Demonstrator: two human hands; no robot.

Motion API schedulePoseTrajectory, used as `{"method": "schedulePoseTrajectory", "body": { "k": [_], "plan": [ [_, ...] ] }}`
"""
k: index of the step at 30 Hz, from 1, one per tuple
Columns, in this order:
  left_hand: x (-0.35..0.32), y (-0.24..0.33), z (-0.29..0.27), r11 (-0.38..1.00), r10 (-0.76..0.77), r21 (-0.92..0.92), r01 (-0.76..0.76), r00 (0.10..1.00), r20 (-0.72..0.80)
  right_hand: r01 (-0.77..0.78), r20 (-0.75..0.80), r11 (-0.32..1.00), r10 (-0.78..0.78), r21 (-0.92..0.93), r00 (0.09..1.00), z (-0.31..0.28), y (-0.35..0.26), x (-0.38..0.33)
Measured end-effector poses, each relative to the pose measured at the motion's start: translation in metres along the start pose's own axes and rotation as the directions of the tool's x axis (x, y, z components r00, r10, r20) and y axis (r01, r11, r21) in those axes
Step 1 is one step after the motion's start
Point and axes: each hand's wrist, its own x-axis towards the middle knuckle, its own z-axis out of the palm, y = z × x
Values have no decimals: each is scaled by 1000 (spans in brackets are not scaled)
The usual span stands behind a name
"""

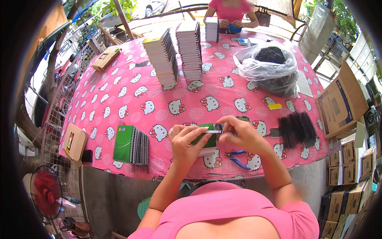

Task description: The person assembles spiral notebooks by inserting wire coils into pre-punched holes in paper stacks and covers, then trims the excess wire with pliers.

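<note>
My left hand (185,140) and my right hand (238,131) both grip a small green-covered notebook (205,139) held just above the near edge of the pink cartoon-cat tablecloth (131,99). A thin metal spiral runs along the notebook's top edge between my fingertips. More pale notebook pages lie under the green one. Blue-handled pliers (238,157) rest on the cloth just below my right hand.
A stack of spiral-bound green notebooks (131,145) lies at the near left. Black spiral coils (296,128) lie at the right. Tall notebook stacks (177,53) and a plastic bag of coils (270,65) stand farther back. Another person in pink (230,12) works at the far edge. Cardboard boxes (342,103) stand at the right.
</note>
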Motion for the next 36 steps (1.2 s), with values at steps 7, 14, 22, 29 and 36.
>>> {"method": "schedulePoseTrajectory", "body": {
  "k": [7,14,22,29,36],
  "plan": [
    [-3,-2,-1,1000,12,24,-13,1000,10,175,-60,916,-210,-361,976,10,-13,-4],
    [-10,-12,-1,1000,20,12,-20,999,-35,-59,101,960,90,-275,991,-15,79,9],
    [-6,-14,2,999,51,22,-50,997,-56,-255,-50,954,250,-158,967,-8,148,3],
    [-1,-14,3,999,34,-10,-34,999,-3,-41,109,999,40,6,993,-30,89,41],
    [2,-17,-4,992,-78,-96,81,996,38,30,85,976,-49,217,995,-17,69,61]
  ]
}}
